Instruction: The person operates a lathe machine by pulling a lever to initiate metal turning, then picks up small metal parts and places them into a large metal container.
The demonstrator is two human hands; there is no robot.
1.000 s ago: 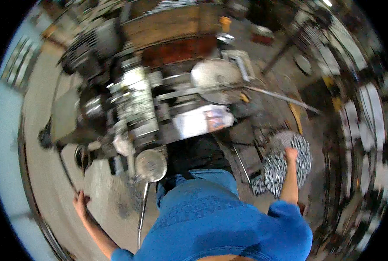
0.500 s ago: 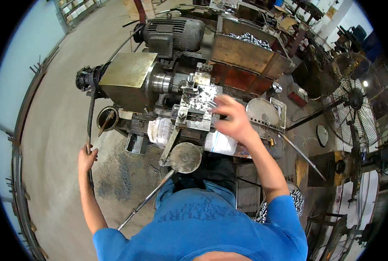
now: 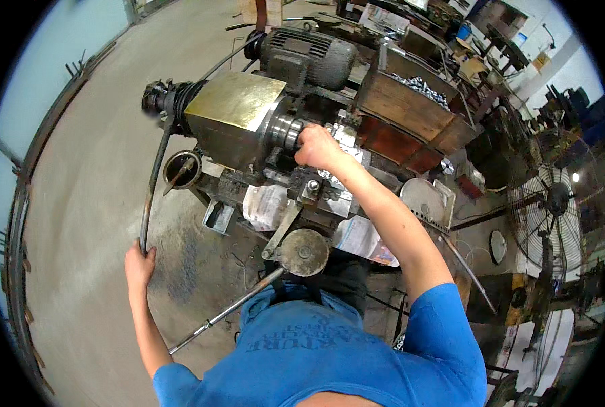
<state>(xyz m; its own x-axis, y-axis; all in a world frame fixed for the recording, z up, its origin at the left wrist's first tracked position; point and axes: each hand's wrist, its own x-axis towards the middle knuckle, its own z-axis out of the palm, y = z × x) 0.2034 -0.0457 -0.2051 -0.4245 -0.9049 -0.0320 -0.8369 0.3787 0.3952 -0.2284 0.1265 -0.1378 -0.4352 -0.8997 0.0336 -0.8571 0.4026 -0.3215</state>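
Observation:
My left hand (image 3: 139, 266) is wrapped round the lower end of a long dark lever (image 3: 156, 186) that reaches up to the left end of a small lathe's headstock (image 3: 231, 129). At the lathe's round steel spindle nose (image 3: 287, 132), my right hand (image 3: 318, 148) has its fingers drawn together against the front face. Whatever they pinch is hidden behind the knuckles. Beneath that hand lies the tool slide (image 3: 346, 139), scattered with metal chips and partly covered by my forearm. A bolted tool block (image 3: 310, 190) sits on its near side.
Behind the lathe stand an electric motor (image 3: 309, 57) and a wooden box (image 3: 404, 102) of small metal parts. A round disc with a long handle (image 3: 304, 252) juts toward my waist. To the right are a round plate (image 3: 424, 197) and a large caged fan (image 3: 553, 200).
My right hand has moved left from above the tool slide to the spindle nose, its fingers going from spread to drawn together. My left hand keeps its grip on the lever. The view has shifted.

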